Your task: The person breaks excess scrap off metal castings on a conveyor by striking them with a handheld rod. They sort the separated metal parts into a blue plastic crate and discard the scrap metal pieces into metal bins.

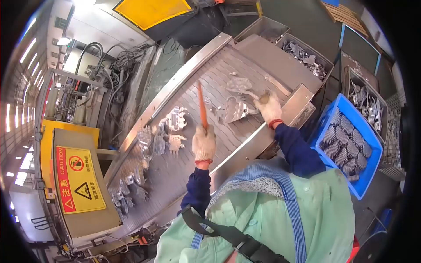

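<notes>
My left hand (204, 142), in a knitted white glove with a red cuff, is closed round a long orange stick (202, 105) that points away from me over the slatted metal conveyor (197, 158). My right hand (268, 108), gloved the same way, grips the near end of a silvery metal casting (237, 109) lying on the belt. A dull rounded end shows by its fingers. Beyond it lies another flat casting (240, 84). Several jagged castings (176, 118) sit to the left of my left hand, with small scraps between.
At the right stands a blue crate (364, 184) of finned metal parts (344, 144). Metal bins with scrap (302, 57) are at the far right. Raised metal rails edge the conveyor. A yellow caution sign (82, 179) and machinery with hoses (109, 65) stand at the left.
</notes>
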A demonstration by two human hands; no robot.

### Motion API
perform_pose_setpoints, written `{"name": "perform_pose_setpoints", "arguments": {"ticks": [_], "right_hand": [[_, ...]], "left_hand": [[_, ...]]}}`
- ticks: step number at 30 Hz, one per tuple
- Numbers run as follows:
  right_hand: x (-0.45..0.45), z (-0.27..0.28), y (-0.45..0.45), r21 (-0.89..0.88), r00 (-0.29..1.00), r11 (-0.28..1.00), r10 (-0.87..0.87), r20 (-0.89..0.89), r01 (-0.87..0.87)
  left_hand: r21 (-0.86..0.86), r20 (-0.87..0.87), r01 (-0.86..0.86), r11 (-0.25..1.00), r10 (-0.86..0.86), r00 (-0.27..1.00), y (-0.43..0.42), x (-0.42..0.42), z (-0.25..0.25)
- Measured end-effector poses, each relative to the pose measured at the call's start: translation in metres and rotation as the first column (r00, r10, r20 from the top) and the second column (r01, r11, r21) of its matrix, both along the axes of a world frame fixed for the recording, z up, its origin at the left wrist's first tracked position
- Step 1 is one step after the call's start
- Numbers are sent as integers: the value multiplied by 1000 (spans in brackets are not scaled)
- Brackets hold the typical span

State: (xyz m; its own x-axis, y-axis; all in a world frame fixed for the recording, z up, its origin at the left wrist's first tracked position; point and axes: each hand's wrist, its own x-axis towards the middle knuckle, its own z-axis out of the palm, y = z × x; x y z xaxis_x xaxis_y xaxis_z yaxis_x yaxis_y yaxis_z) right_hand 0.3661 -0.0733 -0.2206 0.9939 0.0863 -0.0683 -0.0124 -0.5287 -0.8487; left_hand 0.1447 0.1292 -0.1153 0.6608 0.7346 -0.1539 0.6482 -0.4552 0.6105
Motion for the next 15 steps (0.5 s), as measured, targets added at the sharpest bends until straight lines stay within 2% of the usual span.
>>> {"name": "perform_pose_setpoints", "arguments": {"ticks": [2, 3, 6, 8, 9, 12, 15], "right_hand": [[1, -4, 0, -16, 998, 1000, 7, 64, -6], [0, -6, 1, -8, 998, 1000, 11, 54, -11], [2, -5, -2, 22, 999, 1000, 20, 35, -21], [-1, -3, -3, 42, 999, 999, 32, 26, -33], [-2, -1, -3, 48, 999, 998, 25, 47, -27], [-10, 13, -8, 126, 998, 990, 65, 10, -65], [-30, 23, -10, 91, 999, 995, 35, 21, -37]], "left_hand": [[-33, 283, -84, 996, 90, 955, -8, 4, 4], [137, 205, -91, 986, 62, 977, -8, -1, -11], [230, -76, -23, 973, 42, 996, 7, -30, -61], [234, -285, 32, 972, 38, 958, 16, -55, -77], [185, -260, -15, 983, 63, 963, 11, -59, -63], [288, -142, -46, 956, 90, 986, -3, -59, -31], [215, 15, -57, 975, 55, 998, 6, -42, -17]]}}
